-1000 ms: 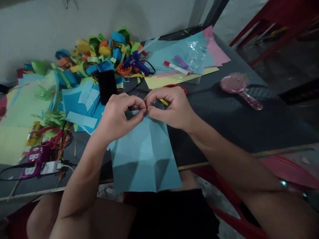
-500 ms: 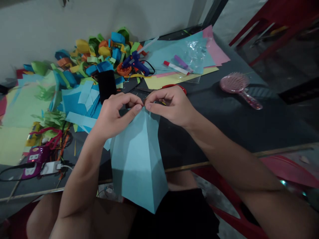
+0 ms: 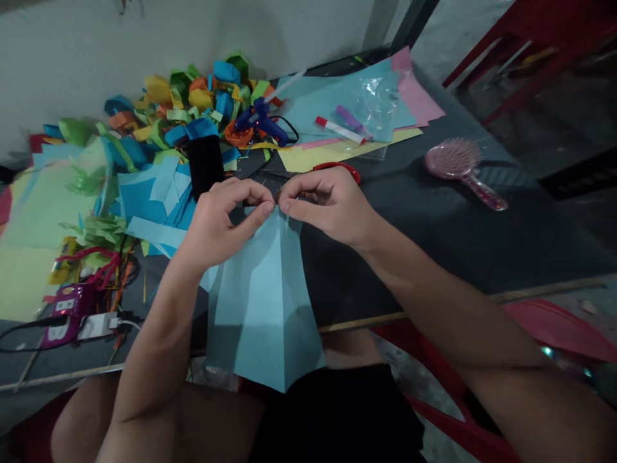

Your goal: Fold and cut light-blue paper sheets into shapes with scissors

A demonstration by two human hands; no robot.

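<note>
A creased light-blue sheet of paper [image 3: 255,302] hangs from my fingertips over the table's front edge, its lower end above my lap. My left hand [image 3: 231,222] pinches the sheet's top edge between thumb and fingers. Close beside it, almost touching, my right hand [image 3: 328,202] pinches the same edge. A vertical fold runs down the sheet below the fingertips. Just behind my right hand lie scissors with red handles [image 3: 354,171], partly covered by the hand. A black phone [image 3: 205,164] stands behind my left hand.
Colourful folded paper pieces [image 3: 193,96] are heaped at the back beside a blue glue gun [image 3: 263,122]. Markers [image 3: 340,130] and a plastic bag [image 3: 378,103] lie on paper sheets. A pink hairbrush [image 3: 456,161] lies right; a purple device [image 3: 72,308] with cables sits left.
The lower end of the blue sheet has swung slightly left and up, and its fold faces me more squarely. Both hands keep their pinch in nearly the same place.
</note>
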